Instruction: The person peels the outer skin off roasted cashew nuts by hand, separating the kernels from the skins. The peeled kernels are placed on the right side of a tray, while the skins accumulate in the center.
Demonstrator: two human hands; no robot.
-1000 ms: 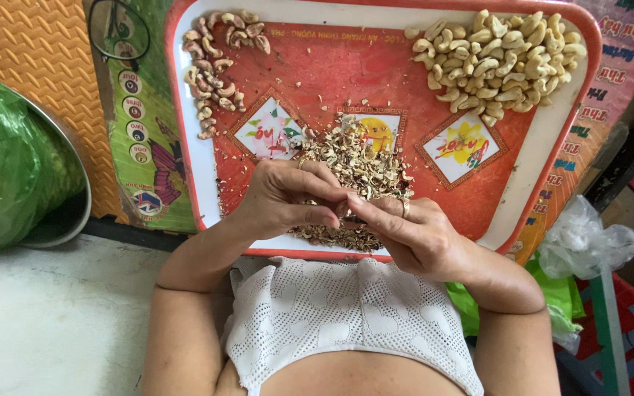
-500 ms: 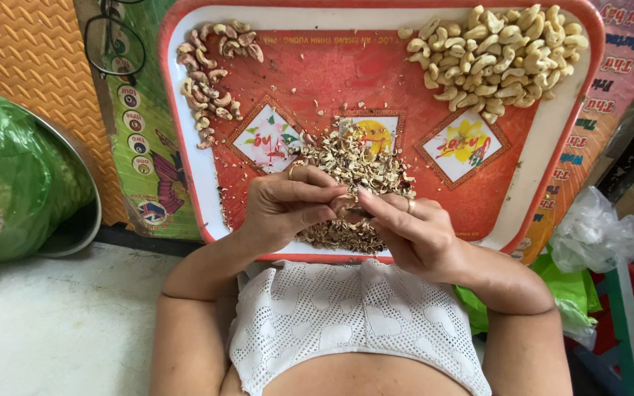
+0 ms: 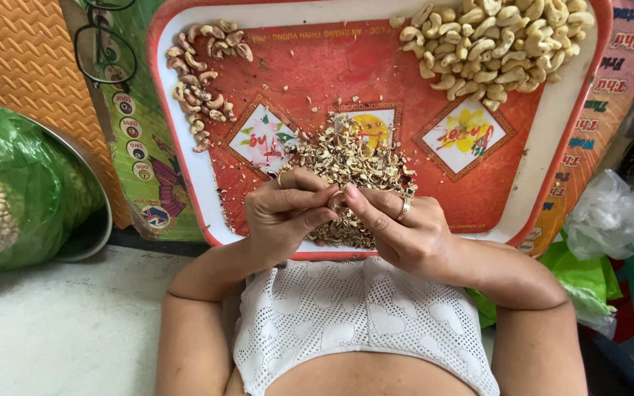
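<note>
My left hand (image 3: 285,213) and my right hand (image 3: 398,224) meet over the near edge of a red tray (image 3: 185,154), fingertips pinching one small cashew nut (image 3: 337,202) between them. A ring shows on my right hand. Beneath and beyond the fingers lies a heap of brown cashew skins (image 3: 350,158). A row of unpeeled brown cashews (image 3: 199,81) runs along the tray's far left. A pile of pale peeled cashews (image 3: 497,40) fills the far right corner.
A metal bowl lined with a green plastic bag (image 3: 31,191) holding pale nuts stands at the left. Crumpled clear plastic (image 3: 614,213) and a green bag (image 3: 577,275) lie at the right. A white lace cloth (image 3: 354,323) covers my lap.
The view has drifted slightly. My hands stay together over the skin heap, fingers shifting a little on the nut.
</note>
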